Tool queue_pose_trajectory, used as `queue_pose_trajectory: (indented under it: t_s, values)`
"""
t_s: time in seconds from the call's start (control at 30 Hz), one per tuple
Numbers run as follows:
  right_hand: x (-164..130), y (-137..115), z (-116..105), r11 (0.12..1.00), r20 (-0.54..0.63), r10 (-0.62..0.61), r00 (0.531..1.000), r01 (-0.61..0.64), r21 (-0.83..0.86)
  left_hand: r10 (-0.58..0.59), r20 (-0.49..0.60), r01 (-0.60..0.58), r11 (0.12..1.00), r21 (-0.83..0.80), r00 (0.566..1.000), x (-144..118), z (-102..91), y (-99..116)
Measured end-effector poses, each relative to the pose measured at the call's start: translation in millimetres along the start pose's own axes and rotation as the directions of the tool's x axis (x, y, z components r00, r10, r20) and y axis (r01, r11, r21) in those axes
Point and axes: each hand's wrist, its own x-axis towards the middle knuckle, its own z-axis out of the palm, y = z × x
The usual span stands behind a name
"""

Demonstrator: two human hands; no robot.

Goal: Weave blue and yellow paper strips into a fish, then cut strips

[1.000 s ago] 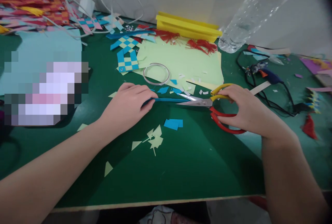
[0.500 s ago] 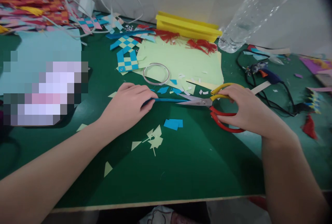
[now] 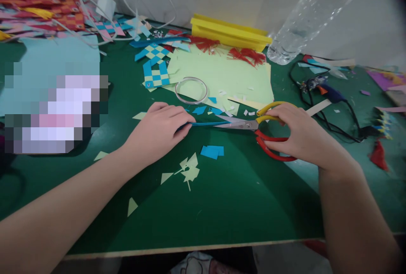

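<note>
Between the fingers of my left hand (image 3: 161, 126) is a narrow blue paper strip (image 3: 207, 124), which points right. My right hand (image 3: 301, 134) has its thumb and fingers through the handles of a pair of scissors (image 3: 250, 124), one handle yellow and one red. The scissor blades are parted, and the strip's right end lies between them. Small blue paper pieces (image 3: 212, 152) and pale green scraps (image 3: 190, 168) lie on the green tabletop (image 3: 241, 206) in front of the hands. Just behind the strip rests a roll of clear tape or a thin ring (image 3: 191, 90).
Pale green sheets (image 3: 222, 71), woven blue-and-green paper pieces (image 3: 155, 75) and red tassels (image 3: 247, 57) lie behind my hands. A plastic bottle (image 3: 298, 24) stands back right, near a black-corded tool (image 3: 336, 94). White cables (image 3: 136, 3) and orange folded paper (image 3: 41, 3) are back left.
My left hand has shifted slightly right along with the strip, so its end reaches deeper between the blades. The right hand and scissors have moved very slightly left.
</note>
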Motion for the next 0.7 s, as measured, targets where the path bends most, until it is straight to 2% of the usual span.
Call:
queue_pose_trajectory:
  t_s: [0.7]
  values:
    - [0.3,-2.0,-2.0,0.998,0.018,0.034,0.999,-0.035,0.049,0.013,0.009,-0.013,1.0,-0.002,1.0,1.7,-0.1,0.9]
